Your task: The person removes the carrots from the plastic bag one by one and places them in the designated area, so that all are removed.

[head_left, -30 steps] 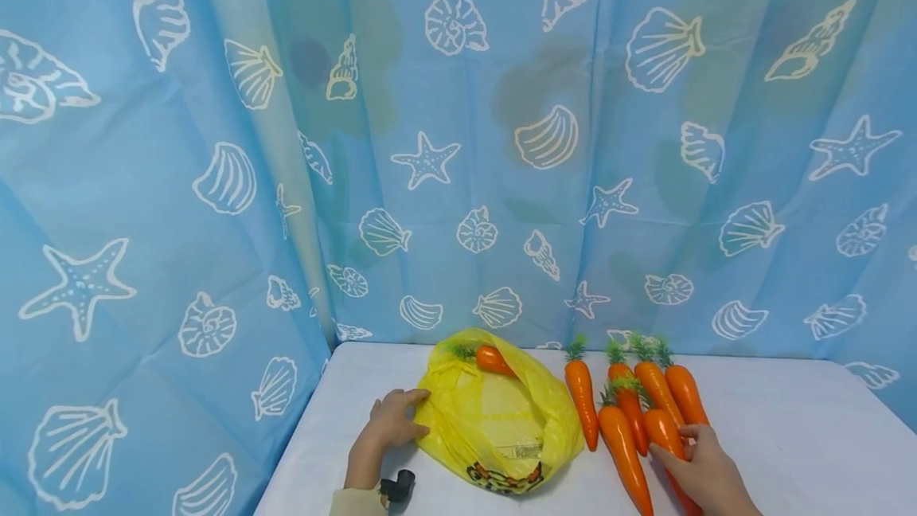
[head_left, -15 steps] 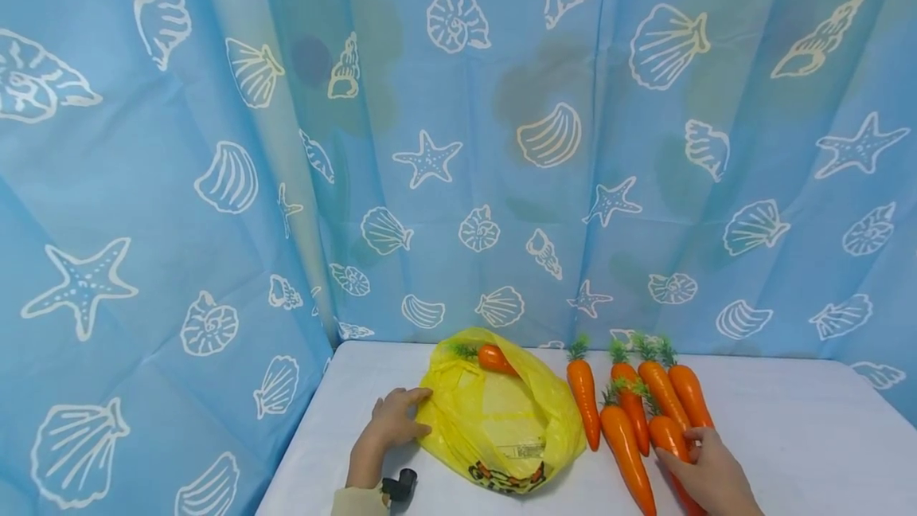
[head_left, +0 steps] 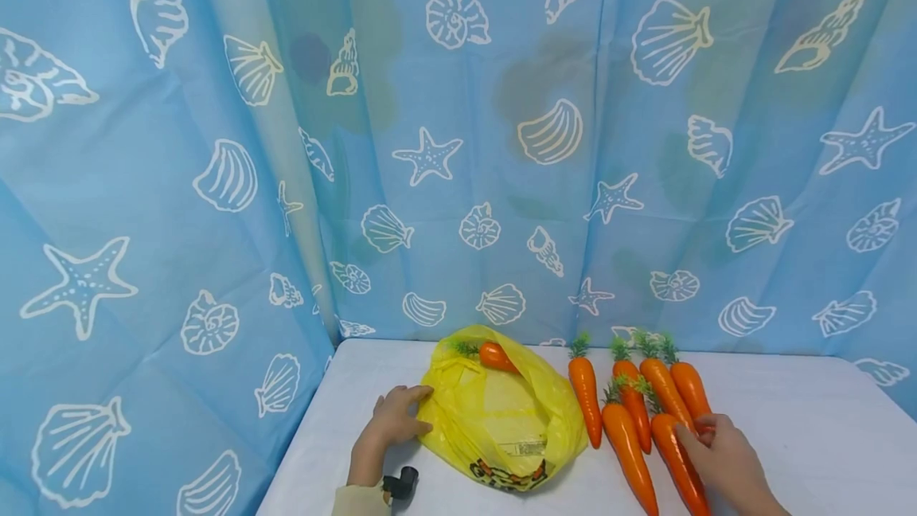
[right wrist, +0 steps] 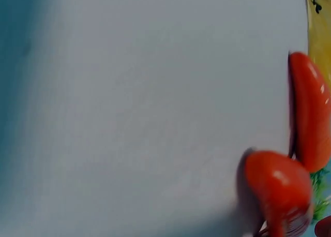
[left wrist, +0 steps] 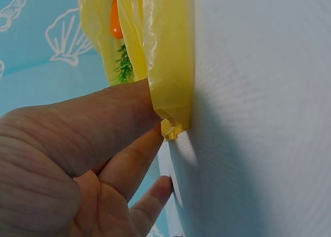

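A yellow plastic bag (head_left: 458, 424) lies on the white-covered table, its mouth spread, with one carrot (head_left: 496, 356) visible just inside the far rim. At its left side my left hand (head_left: 392, 423) holds the edge, and in the left wrist view the thumb and a finger meet the crumpled bag edge (left wrist: 170, 87). Several orange carrots with green tops lie to the right of the bag. My right hand (head_left: 731, 456) is at the rightmost ones, with the thumb beside the front carrot (head_left: 677, 456) and fingertips at the tip of the rear carrot (head_left: 689, 388); I cannot tell whether it grips either.
Another carrot (head_left: 585, 400) lies close along the bag's right side. A carrot (head_left: 630, 452) sits left of the front one. Behind the table (head_left: 802, 420) hangs a blue curtain (head_left: 458, 277) with white shell prints. A black device (head_left: 403, 484) is at my left wrist.
My right hand has shifted to the right, uncovering more of the front carrot, which has turned slightly. The left hand and the bag stay in place.
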`<state>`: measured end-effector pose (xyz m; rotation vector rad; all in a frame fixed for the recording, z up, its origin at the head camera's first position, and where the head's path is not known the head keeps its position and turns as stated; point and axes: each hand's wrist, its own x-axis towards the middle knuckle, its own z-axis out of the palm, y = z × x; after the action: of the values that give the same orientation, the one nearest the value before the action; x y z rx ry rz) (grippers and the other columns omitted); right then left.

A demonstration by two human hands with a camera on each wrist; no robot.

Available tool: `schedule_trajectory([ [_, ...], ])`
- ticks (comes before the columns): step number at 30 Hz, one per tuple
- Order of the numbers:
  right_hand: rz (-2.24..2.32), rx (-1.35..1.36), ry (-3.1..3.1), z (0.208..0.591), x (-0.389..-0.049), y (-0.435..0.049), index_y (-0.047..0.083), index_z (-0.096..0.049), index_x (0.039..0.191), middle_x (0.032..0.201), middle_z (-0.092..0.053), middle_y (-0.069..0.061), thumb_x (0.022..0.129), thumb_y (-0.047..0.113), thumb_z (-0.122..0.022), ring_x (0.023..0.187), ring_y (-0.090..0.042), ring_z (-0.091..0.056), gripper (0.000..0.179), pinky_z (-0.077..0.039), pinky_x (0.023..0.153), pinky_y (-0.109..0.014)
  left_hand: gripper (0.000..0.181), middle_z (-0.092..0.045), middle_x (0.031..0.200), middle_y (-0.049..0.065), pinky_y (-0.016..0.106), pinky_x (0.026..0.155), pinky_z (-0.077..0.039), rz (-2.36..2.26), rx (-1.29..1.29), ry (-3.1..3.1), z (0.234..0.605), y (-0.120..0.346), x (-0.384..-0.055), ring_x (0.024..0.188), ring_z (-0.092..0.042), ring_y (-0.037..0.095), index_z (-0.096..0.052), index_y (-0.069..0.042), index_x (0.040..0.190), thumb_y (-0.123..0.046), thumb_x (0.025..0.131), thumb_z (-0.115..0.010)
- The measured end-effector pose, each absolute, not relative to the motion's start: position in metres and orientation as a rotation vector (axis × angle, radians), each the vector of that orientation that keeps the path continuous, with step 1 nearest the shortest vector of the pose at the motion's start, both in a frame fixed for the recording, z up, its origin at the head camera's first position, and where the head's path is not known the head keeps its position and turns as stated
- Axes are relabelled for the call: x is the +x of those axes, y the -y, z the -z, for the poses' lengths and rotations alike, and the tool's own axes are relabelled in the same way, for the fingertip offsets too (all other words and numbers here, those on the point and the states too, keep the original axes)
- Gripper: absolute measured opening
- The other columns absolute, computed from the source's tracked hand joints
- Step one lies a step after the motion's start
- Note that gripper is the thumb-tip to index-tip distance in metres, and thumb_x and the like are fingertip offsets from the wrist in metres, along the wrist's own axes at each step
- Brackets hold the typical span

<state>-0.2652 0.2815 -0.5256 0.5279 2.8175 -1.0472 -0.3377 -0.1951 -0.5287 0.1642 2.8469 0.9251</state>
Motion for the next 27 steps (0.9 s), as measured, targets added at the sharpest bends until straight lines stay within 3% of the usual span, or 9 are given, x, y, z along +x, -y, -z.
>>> schedule_trajectory([
  [15,1.02,0.614,-2.845,0.525,-0.274,-0.302,-0.022,-0.033,0.127,0.103,-0.055,-0.035,0.097,0.036,-0.057,0.078,-0.027,-0.058,0.07,-0.059,0.063,-0.036,0.056,-0.054,0.143,0.015,0.07,0.118,-0.01,-0.939,0.166,-2.843,0.53,0.196,-0.338,0.141,-0.035,0.044,-0.062,-0.013,0.134,-0.018,0.081,-0.08],
  [27,1.043,0.353,-2.934,0.499,-0.292,-0.311,-0.016,-0.033,0.135,0.117,-0.05,-0.038,0.097,0.06,-0.046,0.079,-0.025,-0.06,0.085,-0.06,0.061,-0.034,0.055,-0.053,0.143,0.016,0.069,0.118,-0.009,-0.952,0.14,-2.843,0.527,0.195,-0.336,0.141,-0.035,0.045,-0.062,-0.013,0.133,-0.016,0.081,-0.08],
])
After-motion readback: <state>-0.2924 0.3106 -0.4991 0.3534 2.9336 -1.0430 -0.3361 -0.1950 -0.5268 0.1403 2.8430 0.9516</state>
